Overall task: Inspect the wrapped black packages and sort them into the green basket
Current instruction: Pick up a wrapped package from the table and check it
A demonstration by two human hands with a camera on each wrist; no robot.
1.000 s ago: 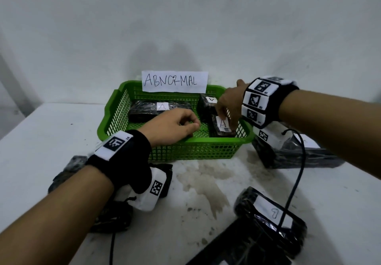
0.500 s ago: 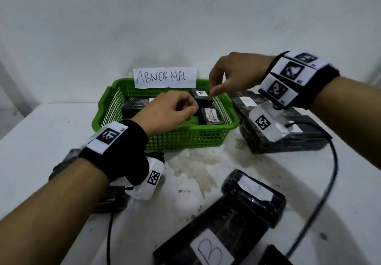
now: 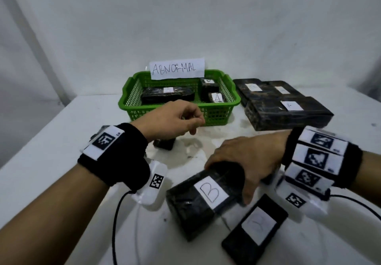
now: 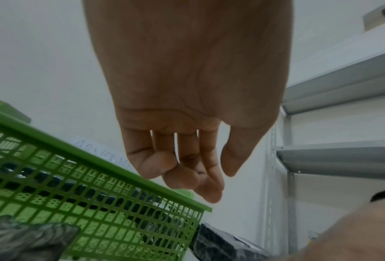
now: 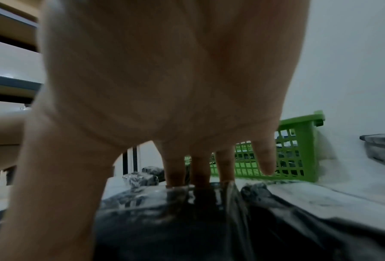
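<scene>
- Green basket (image 3: 231, 100) at far centre of the white table (image 3: 41, 151); paper sign "ABNORMAL" (image 3: 176, 68) fixed on its far rim.
- Three wrapped black packages in the basket: a long one (image 3: 168, 94) lying on the left, two small ones on the right, the nearer (image 3: 216, 98) labelled "A", the farther (image 3: 209, 83) with a label that also looks like "A".
- Right hand (image 3: 247, 157) down on the far end of the "B" package (image 3: 198, 201) at near centre. Thumb lies along the package's right side and fingers curl over its far edge, gripping it. Right wrist view: fingertips (image 5: 176, 176) meet the glossy wrap.
- Left hand (image 3: 169, 120) in the air, in front of the basket's near wall. Fingers loosely curled, holding nothing (left wrist view confirms this).
- Flat black package (image 3: 255, 229) with a white label just right of the "B" package, label mark unreadable.
- Stack of larger black packages (image 3: 288, 110) right of the basket, on the table.
- Small dark package (image 3: 164, 144) on the table, partly hidden under the left hand.
</scene>
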